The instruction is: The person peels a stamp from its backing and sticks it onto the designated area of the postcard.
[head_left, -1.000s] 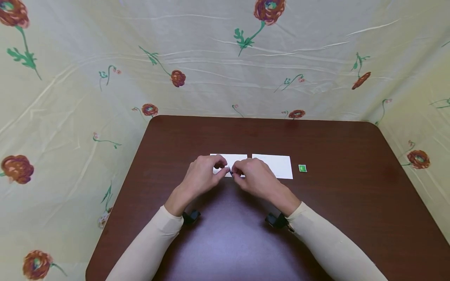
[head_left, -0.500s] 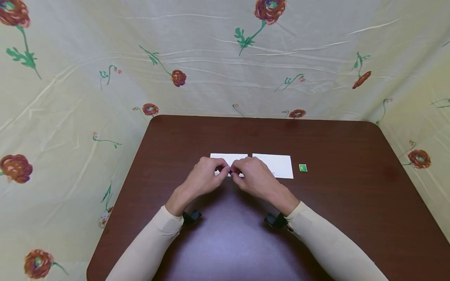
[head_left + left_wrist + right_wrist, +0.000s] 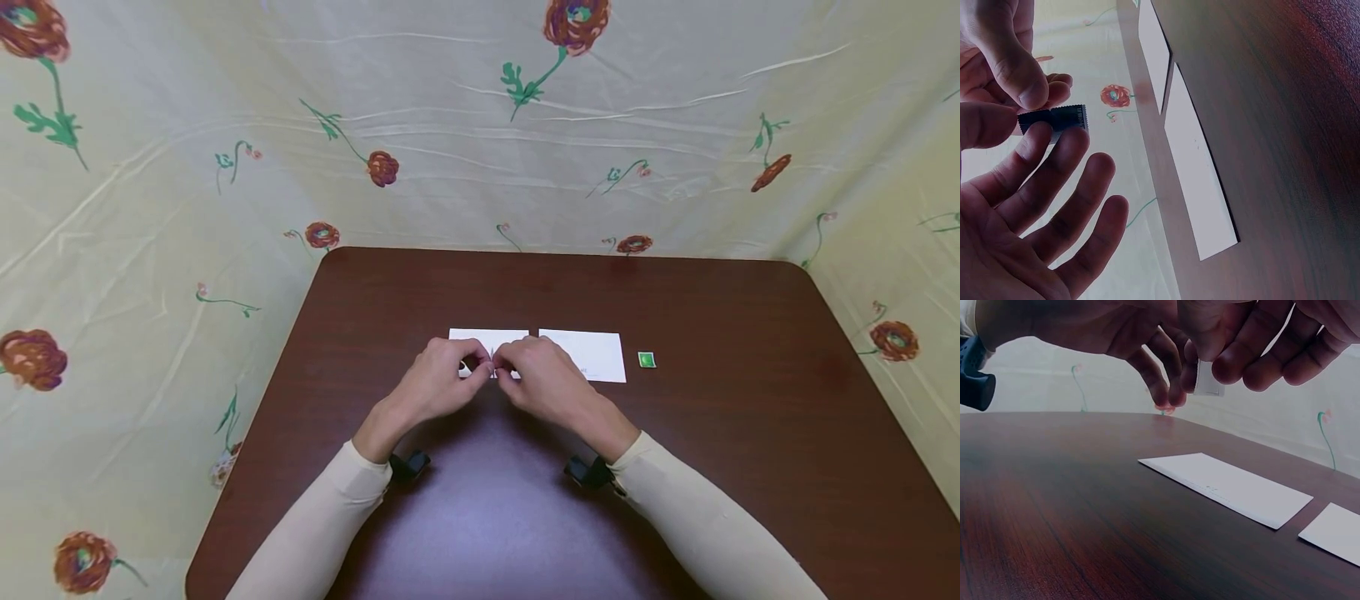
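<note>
A small dark stamp point(image 3: 1060, 116) with a serrated edge is held between both hands, raised above the table. My left hand point(image 3: 438, 375) pinches it between thumb and fingertips; in the left wrist view the outer fingers spread away from it. From the other side my right hand point(image 3: 551, 379) pinches the same stamp, thumb and fingertips close to the left hand's. The right wrist view shows a white face of the stamp point(image 3: 1209, 382). Below the hands lies a white rectangular paper point(image 3: 487, 335), partly covered, and a second white paper point(image 3: 596, 354) lies to its right.
A green stamp with a white border point(image 3: 647, 359) lies right of the papers. All this rests on a dark brown table point(image 3: 720, 417) with rounded far corners. Flower-patterned pale cloth point(image 3: 450, 100) hangs behind and beside it.
The left hand's thumb and fingers have closed onto the stamp and shifted slightly right toward the right hand. The right hand, the papers and the green stamp stay nearly where they were.
</note>
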The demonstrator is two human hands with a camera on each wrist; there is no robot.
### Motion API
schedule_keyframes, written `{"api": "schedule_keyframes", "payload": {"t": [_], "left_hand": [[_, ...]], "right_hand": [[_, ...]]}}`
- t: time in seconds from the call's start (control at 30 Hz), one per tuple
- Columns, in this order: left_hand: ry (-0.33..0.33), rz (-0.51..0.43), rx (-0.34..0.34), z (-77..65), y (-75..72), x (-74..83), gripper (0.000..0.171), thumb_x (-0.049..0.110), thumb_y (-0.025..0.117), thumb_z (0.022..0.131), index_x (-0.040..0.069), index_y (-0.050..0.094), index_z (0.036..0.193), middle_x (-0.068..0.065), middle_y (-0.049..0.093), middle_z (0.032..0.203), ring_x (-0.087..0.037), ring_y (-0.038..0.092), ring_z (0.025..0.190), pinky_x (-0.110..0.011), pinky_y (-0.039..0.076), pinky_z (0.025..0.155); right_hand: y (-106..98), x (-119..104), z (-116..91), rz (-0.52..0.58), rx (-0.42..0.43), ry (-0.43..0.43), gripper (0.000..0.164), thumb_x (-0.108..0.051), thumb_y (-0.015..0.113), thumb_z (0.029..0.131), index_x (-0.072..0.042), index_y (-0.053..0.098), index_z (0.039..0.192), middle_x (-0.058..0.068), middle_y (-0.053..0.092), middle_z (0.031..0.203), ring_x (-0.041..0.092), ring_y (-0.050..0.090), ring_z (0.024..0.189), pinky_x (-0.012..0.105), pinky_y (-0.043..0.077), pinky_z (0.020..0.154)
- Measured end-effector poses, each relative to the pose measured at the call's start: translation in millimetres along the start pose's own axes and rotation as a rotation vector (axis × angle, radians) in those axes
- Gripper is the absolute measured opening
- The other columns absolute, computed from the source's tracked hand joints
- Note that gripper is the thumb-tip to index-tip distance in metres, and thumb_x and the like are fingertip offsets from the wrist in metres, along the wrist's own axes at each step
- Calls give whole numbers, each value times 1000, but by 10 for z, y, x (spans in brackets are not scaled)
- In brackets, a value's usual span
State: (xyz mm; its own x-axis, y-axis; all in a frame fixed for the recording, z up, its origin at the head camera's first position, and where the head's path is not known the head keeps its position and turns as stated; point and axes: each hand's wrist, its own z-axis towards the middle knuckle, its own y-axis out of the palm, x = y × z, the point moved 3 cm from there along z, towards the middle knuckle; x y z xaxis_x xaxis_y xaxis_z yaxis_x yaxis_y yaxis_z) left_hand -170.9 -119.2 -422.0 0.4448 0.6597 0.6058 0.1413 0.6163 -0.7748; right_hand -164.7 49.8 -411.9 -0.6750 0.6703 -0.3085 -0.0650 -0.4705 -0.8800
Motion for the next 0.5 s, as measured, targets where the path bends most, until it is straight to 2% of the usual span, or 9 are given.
{"api": "schedule_keyframes", "payload": {"t": [0.2, 0.5], "left_hand": [[-8, -5, -5, -13, 10, -9, 9, 22, 64, 92, 23, 72, 88, 14, 69, 80, -8, 58, 66, -28, 47, 60], [3, 25, -7, -10, 4, -12, 13, 17, 64, 90, 16, 77, 90, 12, 69, 80, -7, 56, 64, -27, 47, 58]], "right_hand": [[13, 0, -8, -5, -4, -1, 8, -12, 68, 86, -17, 74, 88, -9, 66, 75, 5, 56, 66, 32, 49, 70], [28, 7, -12, -4, -13, -1, 7, -12, 68, 87, -17, 74, 87, -9, 66, 75, 5, 55, 67, 33, 50, 72]]}}
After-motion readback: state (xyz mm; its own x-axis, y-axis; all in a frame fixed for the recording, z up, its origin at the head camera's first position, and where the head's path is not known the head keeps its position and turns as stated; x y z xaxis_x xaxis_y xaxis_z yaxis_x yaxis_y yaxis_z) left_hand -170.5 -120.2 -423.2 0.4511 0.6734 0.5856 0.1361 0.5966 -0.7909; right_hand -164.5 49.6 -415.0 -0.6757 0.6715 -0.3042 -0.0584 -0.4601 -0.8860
